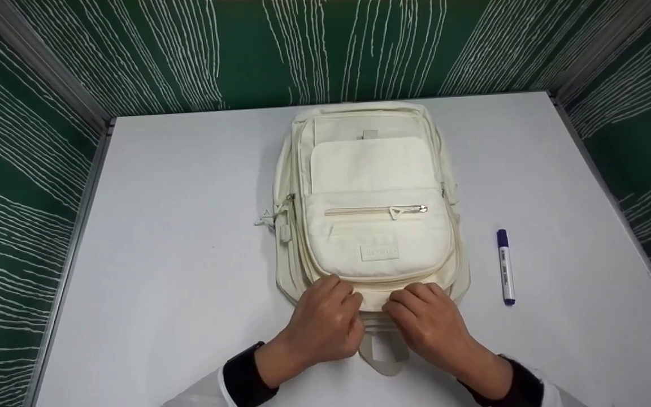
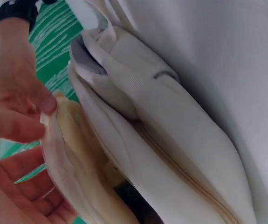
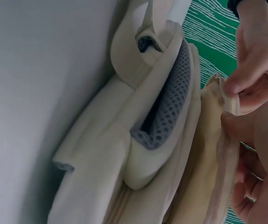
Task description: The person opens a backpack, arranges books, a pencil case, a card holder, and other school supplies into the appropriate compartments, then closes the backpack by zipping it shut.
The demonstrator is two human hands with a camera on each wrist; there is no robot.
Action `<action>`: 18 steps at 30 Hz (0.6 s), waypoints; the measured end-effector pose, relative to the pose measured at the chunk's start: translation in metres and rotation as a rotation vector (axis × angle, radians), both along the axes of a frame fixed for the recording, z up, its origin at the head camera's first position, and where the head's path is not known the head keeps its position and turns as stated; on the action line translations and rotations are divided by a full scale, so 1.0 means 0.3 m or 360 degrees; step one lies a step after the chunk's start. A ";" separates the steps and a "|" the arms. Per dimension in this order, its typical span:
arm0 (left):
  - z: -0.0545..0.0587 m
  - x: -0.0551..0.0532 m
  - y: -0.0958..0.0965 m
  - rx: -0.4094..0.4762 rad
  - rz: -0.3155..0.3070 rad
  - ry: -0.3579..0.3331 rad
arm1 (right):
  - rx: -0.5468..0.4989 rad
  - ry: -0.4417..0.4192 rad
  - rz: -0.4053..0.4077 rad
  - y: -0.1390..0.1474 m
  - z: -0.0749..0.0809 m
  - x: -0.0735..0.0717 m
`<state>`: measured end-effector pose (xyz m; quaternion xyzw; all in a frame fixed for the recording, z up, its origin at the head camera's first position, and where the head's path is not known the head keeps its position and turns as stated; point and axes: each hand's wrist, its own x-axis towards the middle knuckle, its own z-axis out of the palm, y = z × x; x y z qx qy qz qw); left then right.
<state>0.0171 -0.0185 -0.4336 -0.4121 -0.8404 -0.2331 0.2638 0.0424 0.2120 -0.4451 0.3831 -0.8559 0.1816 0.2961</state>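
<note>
A cream backpack (image 1: 373,167) lies flat on the white table, its carry handle (image 1: 385,364) toward the person. Its front compartment is unzipped along the near end. My left hand (image 1: 328,322) pinches the loose zipper edge of the front panel on the left. A short way to the right, my right hand (image 1: 430,325) pinches the same edge. Both wrist views show the edge lifted off the body, with a yellowish lining (image 3: 201,154) inside. A dark patch (image 2: 131,198) shows in the opening in the left wrist view; what it is I cannot tell.
A purple-capped marker (image 1: 505,268) lies on the table (image 1: 173,226) to the right of the backpack. Green walls with white streaks (image 1: 359,51) stand behind and at both sides. A zipper pull (image 1: 266,219) sticks out at the backpack's left.
</note>
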 end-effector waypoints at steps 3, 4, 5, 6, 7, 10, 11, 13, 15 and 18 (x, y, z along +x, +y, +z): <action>0.007 -0.073 -0.042 0.0229 0.0065 -0.0056 | -0.0008 -0.0042 0.0024 -0.001 -0.006 0.006; 0.012 -0.101 -0.061 0.0296 0.0109 -0.0071 | -0.0013 -0.0055 0.0037 0.000 -0.009 0.008; 0.019 -0.129 -0.079 0.0353 0.0163 -0.0101 | -0.0013 -0.0056 0.0042 0.000 -0.011 0.009; 0.027 -0.157 -0.099 0.0399 0.0225 -0.0152 | -0.0014 -0.0060 0.0048 0.000 -0.013 0.009; 0.034 -0.184 -0.118 0.0424 0.0295 -0.0217 | -0.0016 -0.0066 0.0056 0.000 -0.015 0.010; 0.052 -0.262 -0.175 0.0397 0.0482 -0.0489 | -0.0017 -0.0073 0.0054 0.000 -0.022 0.013; 0.053 -0.286 -0.190 0.0373 0.0542 -0.0599 | -0.0016 -0.0072 0.0045 -0.001 -0.023 0.015; 0.052 -0.332 -0.217 0.0322 0.0630 -0.0794 | -0.0020 -0.0085 0.0037 -0.001 -0.027 0.019; 0.046 -0.370 -0.235 0.0280 0.0673 -0.0921 | -0.0027 -0.0105 0.0032 -0.001 -0.030 0.025; 0.033 -0.417 -0.248 0.0212 0.0692 -0.0994 | -0.0048 -0.0146 0.0035 0.000 -0.033 0.029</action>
